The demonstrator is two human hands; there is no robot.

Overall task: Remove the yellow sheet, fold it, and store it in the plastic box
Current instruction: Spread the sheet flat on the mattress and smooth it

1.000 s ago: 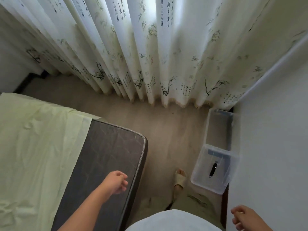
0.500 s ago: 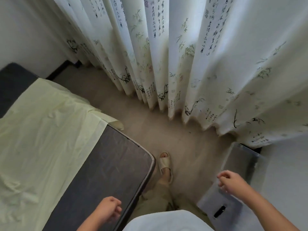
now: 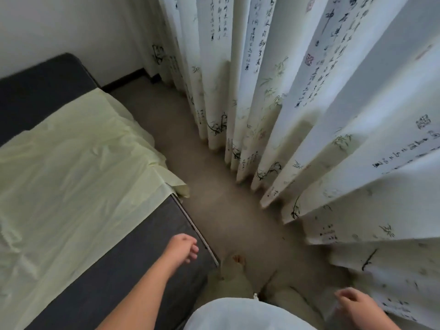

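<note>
Yellow sheet [image 3: 71,175] lies spread and wrinkled on the dark mattress [image 3: 133,258], one edge draped over the side facing the curtain [image 3: 309,115], with bare mattress showing at the near and far ends. My left hand [image 3: 182,247] hovers over the bare near corner, fingers loosely curled, holding nothing, apart from the sheet. Right hand [image 3: 354,303] is low by the curtain, blurred; looks relaxed and empty
</note>
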